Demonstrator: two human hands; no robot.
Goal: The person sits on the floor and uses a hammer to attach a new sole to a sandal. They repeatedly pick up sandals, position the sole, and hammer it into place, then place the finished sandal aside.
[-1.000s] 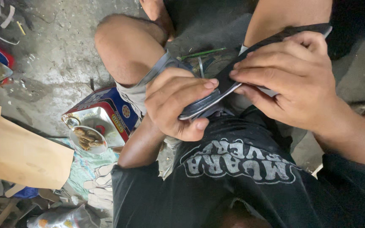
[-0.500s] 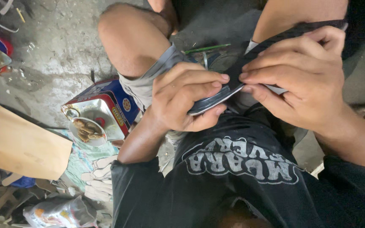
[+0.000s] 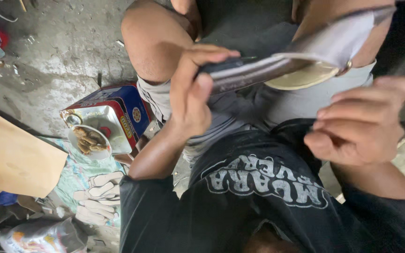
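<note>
I sit on a concrete floor with my knees up. My left hand (image 3: 188, 93) grips the near end of a long dark grey shoe piece (image 3: 258, 70), thumb on its near side and fingers curled over the top. The piece runs up to the right and shows a pale oval underside (image 3: 305, 77) and a small metal ring. Lower right, just below the piece, my right hand (image 3: 362, 126) hangs clear of it, fingers loosely bent, with nothing in them. My left knee (image 3: 155, 42) lies behind the left hand.
A blue and red tin box (image 3: 118, 112) stands left of my leg, with a small dish of brown food (image 3: 90, 140) on it. A tan cardboard sheet (image 3: 15, 154), pale sole cut-outs (image 3: 99, 187) and a plastic bag (image 3: 38, 236) lie at the lower left.
Both hands were pressing on the dark piece. Now my right hand has let go and dropped away, while my left hand has lifted the piece so it stretches out.
</note>
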